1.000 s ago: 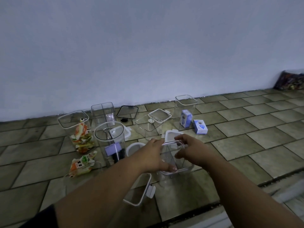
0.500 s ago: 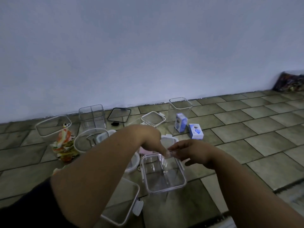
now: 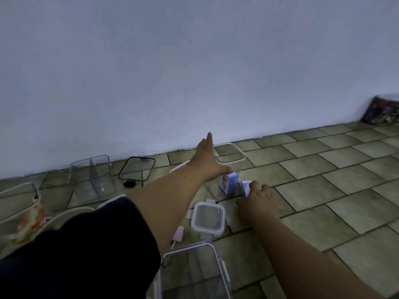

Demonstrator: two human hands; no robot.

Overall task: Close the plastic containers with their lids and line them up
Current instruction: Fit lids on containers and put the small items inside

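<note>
- Head view: pale blue-grey plastered wall point(image 3: 194, 61) across the upper half; olive-brown tiled floor point(image 3: 323, 190) below.
- Left hand point(image 3: 208, 160): black-sleeved arm stretched forward; fingers point(image 3: 209, 139) extended and spread, thumb against the near side of the tall clear open-topped plastic container point(image 3: 232, 156) standing near the wall; nothing enclosed in the palm.
- Right hand point(image 3: 260, 198): lowered to the floor, fingers curled on top of the small blue-and-white carton lying on the tiles point(image 3: 245, 187); whether actually gripped, cannot tell.
- Upright blue-and-white carton point(image 3: 230, 183): seen through the tall container's wall, apparently inside it, just beside the lying carton.
- Clear rectangular open container at the bottom edge point(image 3: 192, 275): nearest the camera, no lid on.
- Clear divided square container point(image 3: 92, 175): upright by the wall, left, no lid on.
- Clear container holding orange-and-green packets point(image 3: 19, 203): far left, partly cut off by the frame.
- Black-rimmed square clear lid point(image 3: 137, 169): flat on the floor between the divided container and the left arm.
- White-rimmed square clip lid point(image 3: 208, 217): flat on the floor, between the two arms, apart from any container.
- Small pink flat object point(image 3: 178, 233): on the floor beside the clip lid.
- Dark patterned round object point(image 3: 382, 111): far right, against the wall.
</note>
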